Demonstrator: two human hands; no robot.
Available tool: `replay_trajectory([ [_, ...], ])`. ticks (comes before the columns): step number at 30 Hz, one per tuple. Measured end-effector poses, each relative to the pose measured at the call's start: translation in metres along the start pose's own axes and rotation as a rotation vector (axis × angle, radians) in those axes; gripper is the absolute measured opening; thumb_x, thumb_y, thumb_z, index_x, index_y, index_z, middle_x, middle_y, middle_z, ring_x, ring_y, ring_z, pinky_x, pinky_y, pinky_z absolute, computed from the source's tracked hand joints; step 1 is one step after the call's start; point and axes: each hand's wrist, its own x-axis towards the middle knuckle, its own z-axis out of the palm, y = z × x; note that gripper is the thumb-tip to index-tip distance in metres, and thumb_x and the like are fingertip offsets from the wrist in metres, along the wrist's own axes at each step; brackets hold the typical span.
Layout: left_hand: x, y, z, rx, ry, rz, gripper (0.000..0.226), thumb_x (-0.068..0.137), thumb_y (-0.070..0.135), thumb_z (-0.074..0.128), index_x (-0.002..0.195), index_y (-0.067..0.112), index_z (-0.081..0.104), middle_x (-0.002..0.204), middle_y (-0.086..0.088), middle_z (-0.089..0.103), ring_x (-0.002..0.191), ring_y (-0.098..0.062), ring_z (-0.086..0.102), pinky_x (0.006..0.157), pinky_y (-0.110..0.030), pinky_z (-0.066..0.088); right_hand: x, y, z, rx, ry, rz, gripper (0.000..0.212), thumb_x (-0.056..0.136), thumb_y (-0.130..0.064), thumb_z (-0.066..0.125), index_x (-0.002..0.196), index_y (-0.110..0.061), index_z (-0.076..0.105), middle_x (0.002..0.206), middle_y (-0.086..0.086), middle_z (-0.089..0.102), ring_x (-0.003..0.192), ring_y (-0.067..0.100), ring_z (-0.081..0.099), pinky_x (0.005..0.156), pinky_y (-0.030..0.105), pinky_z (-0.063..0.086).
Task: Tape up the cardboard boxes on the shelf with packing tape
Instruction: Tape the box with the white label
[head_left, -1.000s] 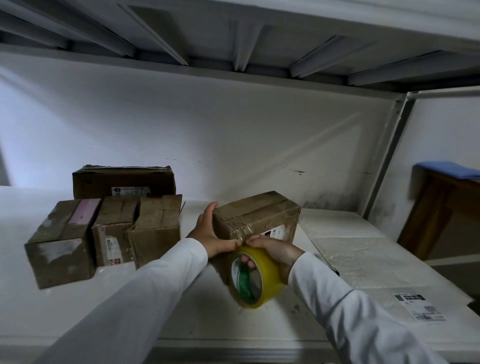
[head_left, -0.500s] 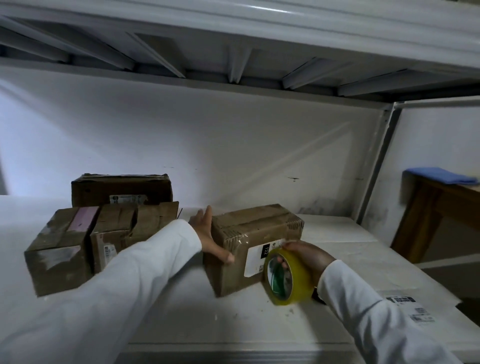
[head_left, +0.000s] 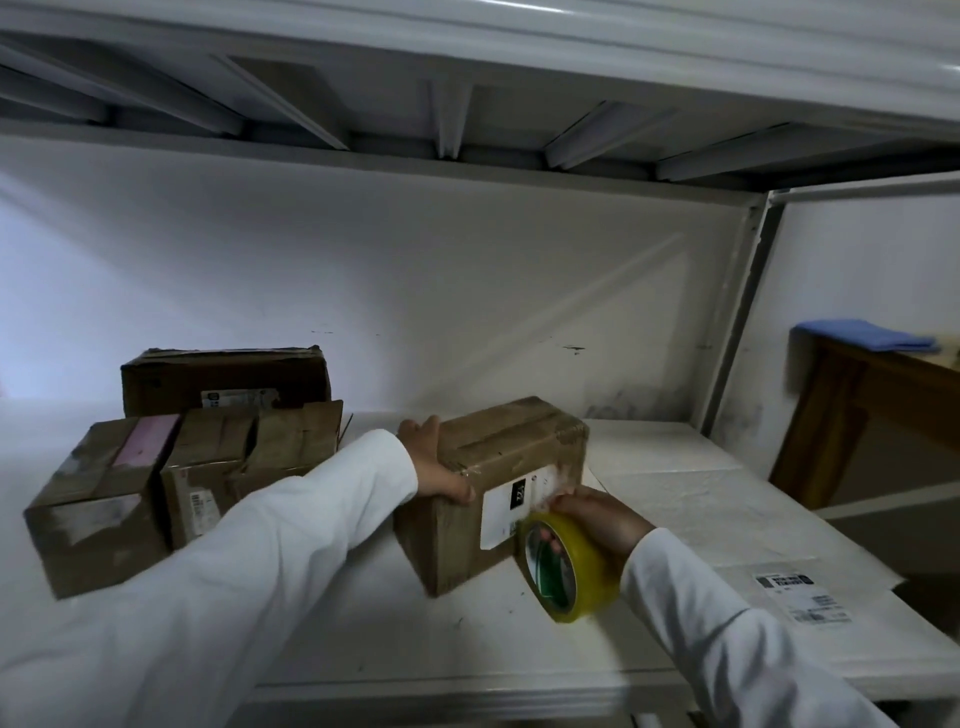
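Observation:
A brown cardboard box (head_left: 511, 441) with a white label lies on the white shelf (head_left: 311, 623). My left hand (head_left: 434, 467) holds its left end, thumb hooked over the near top edge. My right hand (head_left: 597, 519) grips a yellow roll of packing tape (head_left: 582, 566) with a green core, fingers through the core. The roll is held against the box's near right corner, beside the label. Clear tape seems to run from the roll onto the label side.
Several more cardboard boxes (head_left: 182, 467) are bunched at the left of the shelf, the largest (head_left: 223, 379) behind them. A loose shipping label (head_left: 802, 597) lies at the right on flat white sheets. The upper shelf (head_left: 467, 104) hangs low overhead. A wooden table (head_left: 872, 415) with blue cloth stands beyond the right post.
My right hand has carried the tape roll rightward along the box's near side, from the left end to the right corner. The left hand stayed on the box's left end.

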Motion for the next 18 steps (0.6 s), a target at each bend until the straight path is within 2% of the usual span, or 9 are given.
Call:
replay_trajectory([
  [2,-0.002,-0.001,-0.003,-0.018,0.121,-0.006,0.114,0.07,0.053,0.073,0.151,0.021,0.0,0.15,-0.011,0.02,0.135,-0.034,0.028,0.106,-0.039,0.036,-0.002,0.002,-0.007,-0.036,0.051,0.006,0.014,0.095,-0.026,0.051,0.097,-0.017,0.061,0.082,0.008,0.067,0.071,0.022,0.061,0.069,0.03,0.051],
  [5,-0.016,0.001,-0.004,-0.012,0.422,0.104,0.118,0.07,0.051,0.073,0.15,0.021,-0.009,0.146,-0.009,0.016,0.133,-0.033,0.019,0.105,-0.042,0.032,0.003,0.009,-0.025,-0.06,0.258,0.005,0.014,0.093,-0.034,0.054,0.099,-0.023,0.059,0.109,0.01,0.062,0.099,0.032,0.057,0.096,0.043,0.045],
  [7,-0.02,-0.008,-0.002,0.011,0.651,0.369,0.121,0.063,0.053,0.074,0.15,0.019,-0.003,0.142,-0.005,0.018,0.131,-0.029,0.019,0.106,-0.047,0.035,0.008,0.013,-0.037,-0.017,0.393,0.005,0.028,0.093,-0.037,0.052,0.115,-0.02,0.057,0.125,0.014,0.056,0.113,0.036,0.053,0.104,0.047,0.039],
  [9,-0.011,-0.032,0.003,0.209,0.749,0.629,0.128,0.049,0.056,0.081,0.146,0.013,0.009,0.14,-0.006,0.023,0.131,-0.031,0.023,0.103,-0.061,0.036,0.008,0.012,-0.046,0.087,0.486,0.015,0.041,0.095,-0.036,0.048,0.129,-0.014,0.052,0.136,0.014,0.05,0.121,0.035,0.048,0.108,0.046,0.034],
  [10,-0.002,-0.049,0.005,0.349,0.706,0.638,0.135,0.043,0.058,0.084,0.146,0.011,0.01,0.144,-0.007,0.023,0.134,-0.033,0.023,0.102,-0.063,0.032,0.006,0.009,-0.048,0.129,0.531,0.032,0.043,0.096,-0.035,0.047,0.132,-0.012,0.049,0.138,0.014,0.048,0.123,0.035,0.046,0.109,0.044,0.033],
  [12,-0.004,-0.059,0.008,0.606,0.506,0.445,0.141,0.046,0.058,0.084,0.148,0.016,-0.003,0.158,-0.006,0.015,0.142,-0.033,0.013,0.101,-0.058,0.034,0.006,0.008,-0.054,0.147,0.593,0.046,0.042,0.098,-0.03,0.044,0.135,-0.01,0.047,0.14,0.014,0.046,0.123,0.035,0.044,0.104,0.04,0.032],
  [14,0.0,-0.057,0.018,0.719,0.487,0.337,0.122,0.07,0.036,0.077,0.149,0.023,-0.014,0.16,-0.003,0.001,0.146,-0.029,-0.011,0.109,-0.055,0.026,0.005,0.009,-0.055,0.122,0.626,0.039,0.038,0.098,-0.026,0.044,0.131,-0.008,0.049,0.137,0.015,0.048,0.116,0.034,0.046,0.097,0.037,0.033],
  [16,-0.003,-0.042,0.025,0.619,0.376,0.342,0.087,0.09,0.025,0.055,0.152,0.023,-0.005,0.16,0.002,-0.004,0.146,-0.022,-0.015,0.116,-0.048,0.006,0.002,0.009,-0.051,0.122,0.64,0.011,0.032,0.097,-0.025,0.046,0.124,-0.01,0.052,0.13,0.015,0.051,0.103,0.031,0.046,0.094,0.038,0.035],
  [18,-0.014,-0.018,0.026,0.389,0.312,0.425,0.071,0.095,0.035,0.048,0.152,0.024,0.007,0.16,0.004,0.005,0.147,-0.018,0.001,0.118,-0.039,0.005,0.003,0.01,-0.05,0.133,0.649,0.001,0.03,0.095,-0.027,0.048,0.122,-0.014,0.053,0.126,0.014,0.052,0.101,0.031,0.047,0.097,0.043,0.038],
])
